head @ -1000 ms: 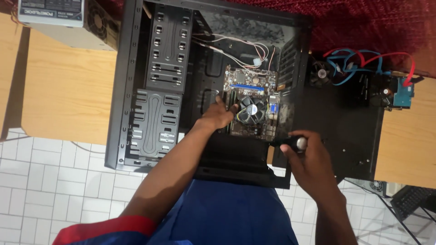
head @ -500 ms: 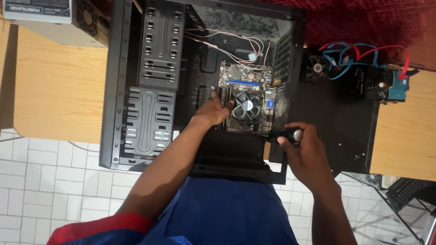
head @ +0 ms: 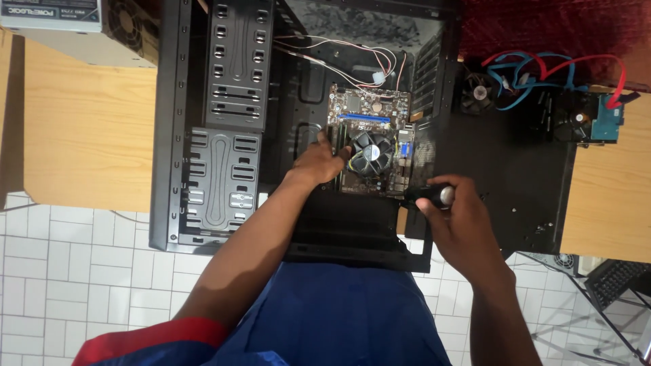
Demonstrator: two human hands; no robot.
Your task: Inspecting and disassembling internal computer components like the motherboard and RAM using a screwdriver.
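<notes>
An open black computer case [head: 169, 135] lies on its side on a wooden table. Inside it sits a small motherboard [head: 369, 108] with a round cooler fan [head: 371, 152]. My left hand [head: 320, 161] rests on the board's left edge, fingers beside the fan. My right hand [head: 456, 217] grips a screwdriver with a black handle and pale butt end [head: 434, 194], held at the board's lower right corner. Thin white and red wires [head: 352, 57] run from the case's upper part down to the board.
A grey power supply unit [head: 74, 27] stands at the back left. The case's black side panel [head: 515, 169] lies to the right, with a loose fan [head: 478, 91], red and blue cables [head: 542, 71] and a drive [head: 603, 122]. White tiled floor [head: 81, 271] lies below.
The view has shifted slightly. My right hand with the screwdriver has edged up toward the board's lower right corner. My left hand stays on the board's left edge.
</notes>
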